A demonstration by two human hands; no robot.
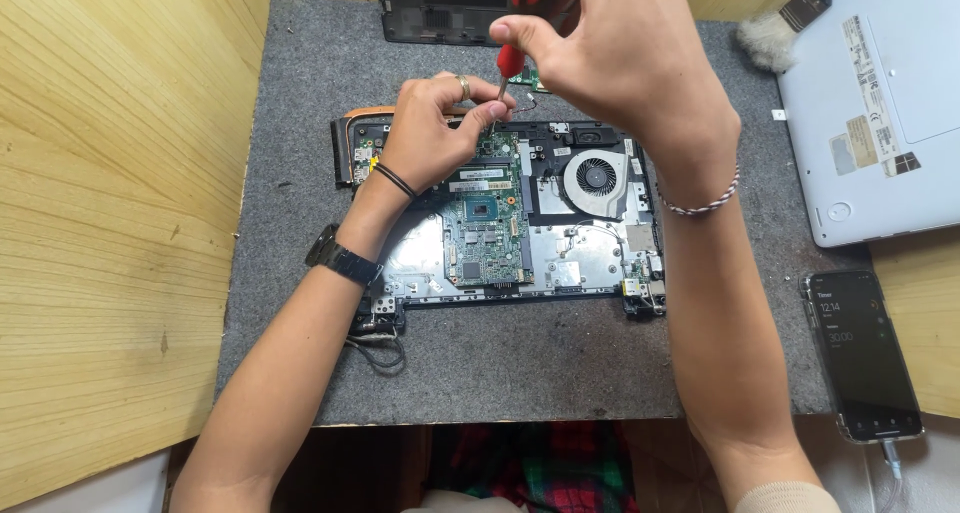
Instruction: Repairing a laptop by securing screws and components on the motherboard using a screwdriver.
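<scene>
While over the opened laptop, both hands on a red screwdriver

Phone right of laptop chassis (on mat).

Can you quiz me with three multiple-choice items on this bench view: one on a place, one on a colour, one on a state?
1. Where does the phone lie?
A. right of the opened laptop base
B. on the fan
C. at the mat's far left

2. What colour is the handle of the screwdriver?
A. blue
B. red
C. yellow

3. How does the right hand stand?
A. flat on the mat
B. shut on the screwdriver
C. holding the brush

Answers:
1. A: it lies at the right edge of the grey mat, screen lit.
2. B: red shows between the fingers.
3. B: the fingers pinch the handle above the green board, while the left hand pinches at the tip.
</scene>
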